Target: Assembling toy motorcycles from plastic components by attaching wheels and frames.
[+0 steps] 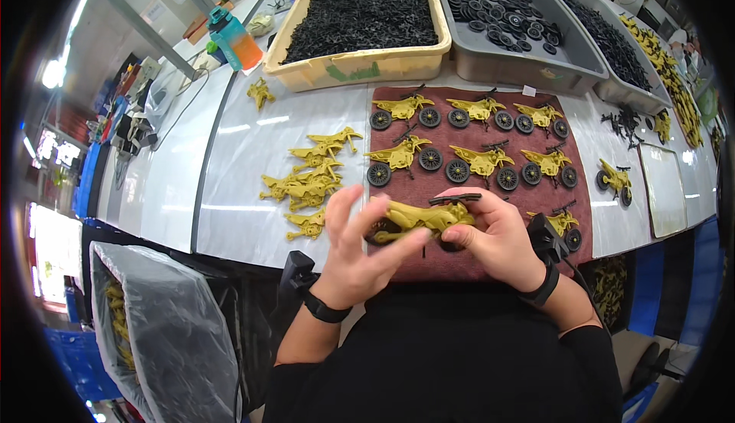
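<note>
Above the front of the maroon cloth [478, 268] I hold a yellow toy motorcycle [429, 216] with a black handlebar piece on top. My right hand [498, 235] pinches its right end between thumb and fingers. Spread fingers of my left hand [360, 251] stand at its left end, slightly blurred, with the lower ones lying along the toy's near side. A dark wheel shows partly behind the left fingers. On the cloth beyond are rows of yellow toy motorcycles [478, 161] with black wheels. Another lies partly hidden beside my right hand. Loose yellow motorcycle bodies [302, 186] are heaped left of the cloth.
A cream bin [356, 67] of small black parts stands at the back, beside a grey bin [528, 69] of black wheels. Further right is another bin [612, 44]. A teal-and-orange bottle [236, 39] stands back left. A plastic-lined container [164, 331] sits below the table's left edge.
</note>
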`<state>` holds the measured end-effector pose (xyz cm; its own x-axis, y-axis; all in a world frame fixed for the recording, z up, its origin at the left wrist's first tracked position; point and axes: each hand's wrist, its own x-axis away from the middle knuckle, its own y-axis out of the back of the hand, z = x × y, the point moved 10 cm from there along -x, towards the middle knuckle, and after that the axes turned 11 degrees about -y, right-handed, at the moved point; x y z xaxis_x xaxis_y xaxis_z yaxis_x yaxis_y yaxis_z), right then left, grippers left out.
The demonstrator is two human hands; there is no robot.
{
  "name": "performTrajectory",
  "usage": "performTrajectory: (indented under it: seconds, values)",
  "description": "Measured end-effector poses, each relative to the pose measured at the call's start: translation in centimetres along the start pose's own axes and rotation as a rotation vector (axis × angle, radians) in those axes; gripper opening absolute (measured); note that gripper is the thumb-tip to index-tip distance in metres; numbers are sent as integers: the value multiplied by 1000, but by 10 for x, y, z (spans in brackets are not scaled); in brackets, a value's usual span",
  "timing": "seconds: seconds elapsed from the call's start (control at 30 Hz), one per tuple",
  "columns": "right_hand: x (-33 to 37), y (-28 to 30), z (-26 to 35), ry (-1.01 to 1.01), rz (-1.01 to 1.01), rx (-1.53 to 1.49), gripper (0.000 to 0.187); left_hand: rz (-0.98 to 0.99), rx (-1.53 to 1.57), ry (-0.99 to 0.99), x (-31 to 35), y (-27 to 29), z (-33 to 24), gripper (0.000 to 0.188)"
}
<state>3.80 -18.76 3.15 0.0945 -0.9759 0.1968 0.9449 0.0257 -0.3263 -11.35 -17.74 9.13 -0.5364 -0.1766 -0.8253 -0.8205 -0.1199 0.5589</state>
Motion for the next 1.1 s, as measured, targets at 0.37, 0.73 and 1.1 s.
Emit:
performTrajectory:
  seconds: [0.37,0.73,1.1]
  values:
    - [0,-10,14,220,-101,424,37,-71,823,686,35,-24,39,34]
    - [-22,-5,-24,56,-116,328,33,-18,866,825,57,-23,60,33]
    - [-22,-22,-22,265,-322,928,43,572,-260,560,101,45,104,51]
